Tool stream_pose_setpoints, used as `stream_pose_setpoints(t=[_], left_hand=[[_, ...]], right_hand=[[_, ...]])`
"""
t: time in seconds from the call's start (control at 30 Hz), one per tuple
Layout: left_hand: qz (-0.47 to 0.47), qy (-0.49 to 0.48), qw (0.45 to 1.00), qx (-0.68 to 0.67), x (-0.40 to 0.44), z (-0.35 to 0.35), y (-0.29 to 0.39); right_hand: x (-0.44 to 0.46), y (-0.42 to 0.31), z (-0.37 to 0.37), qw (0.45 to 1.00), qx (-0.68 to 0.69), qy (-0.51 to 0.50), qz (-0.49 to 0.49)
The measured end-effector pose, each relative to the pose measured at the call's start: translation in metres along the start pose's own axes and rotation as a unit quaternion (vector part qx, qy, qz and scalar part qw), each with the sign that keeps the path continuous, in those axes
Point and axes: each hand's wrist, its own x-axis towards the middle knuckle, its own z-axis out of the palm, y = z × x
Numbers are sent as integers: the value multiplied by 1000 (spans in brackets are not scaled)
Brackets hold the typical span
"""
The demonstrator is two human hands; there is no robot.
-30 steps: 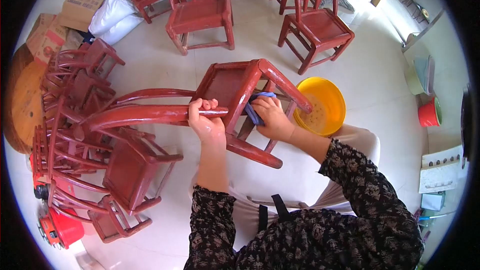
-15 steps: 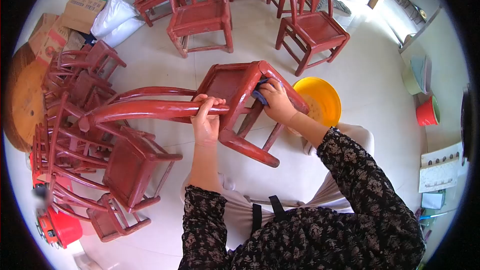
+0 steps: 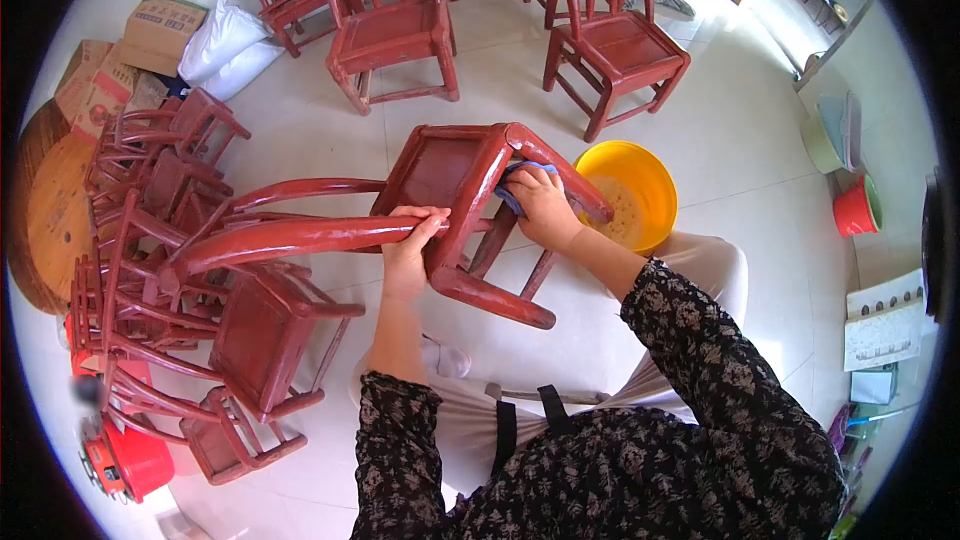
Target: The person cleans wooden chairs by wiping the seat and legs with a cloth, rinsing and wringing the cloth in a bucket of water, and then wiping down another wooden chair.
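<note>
Our left hand [image 3: 407,252] is closed round a back post [image 3: 295,240] of the chair [image 3: 432,175], and our right hand [image 3: 543,208] holds a bunched blue cloth [image 3: 508,202] at its frame, by a leg. We have this chair tilted before us, its back pointing left, its legs to the right. Near those legs stands a yellow bucket [image 3: 660,190] of cloudy water. More chairs crowd our left [image 3: 262,340] and stand upright beyond; boxes [image 3: 163,30] and white bags [image 3: 228,45] lie far left.
</note>
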Motion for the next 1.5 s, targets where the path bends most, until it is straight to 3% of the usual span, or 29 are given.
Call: stream_pose_setpoints(t=[0.07,0.17,0.27,0.37,0.5,0.57,0.7,0.77,0.87,0.9,1.0,1.03,1.07,1.13,1.2,1.27,1.3,1.33,1.43,1.5], left_hand=[[28,77,996,-27,-3,7,-3],[36,105,993,-47,-6,15,-5],[47,123,990,-54,-7,21,-10],[43,101,991,-76,-5,21,-14],[40,123,987,-100,-2,30,-15],[43,148,984,-93,0,34,-12],[51,154,983,-86,2,34,-11],[48,161,981,-98,4,36,-14],[41,169,980,-98,4,35,-13],[47,165,980,-100,7,34,-13],[47,164,978,-118,11,33,-16],[49,155,980,-117,11,33,-17],[50,148,981,-114,9,31,-17],[48,143,981,-120,6,35,-16],[51,154,978,-129,7,39,-17],[56,162,978,-116,4,47,-22],[62,168,979,-95,3,49,-23],[62,170,979,-93,3,48,-23],[49,173,975,-133,3,50,-24],[58,148,978,-134,6,46,-24]], right_hand=[[-3,-4,-2,1000,17,-3,7],[-22,-27,12,1000,-11,-15,-18],[-28,-41,17,995,75,44,46],[-12,-4,-8,990,-71,-83,-91],[17,31,-21,975,-182,-66,-108],[13,20,-8,993,-114,-15,-27],[-16,-20,12,997,-57,-37,-24],[-28,-40,11,997,50,29,43],[-53,-49,21,992,112,31,53],[-60,-50,21,995,95,-7,-22],[-60,-49,21,991,23,-80,-101],[-48,-46,10,982,-91,-93,-138],[-35,-40,1,982,-88,-95,-139],[-16,-27,-13,940,-214,-153,-217],[-19,-29,-5,940,-225,-121,-228],[-30,-53,2,985,-144,-72,-66],[-37,-58,9,980,-157,-122,-22],[-47,-59,18,990,-110,-69,-51],[-48,-46,12,995,-44,-56,-75],[-33,-34,-6,961,-131,-170,-176]])
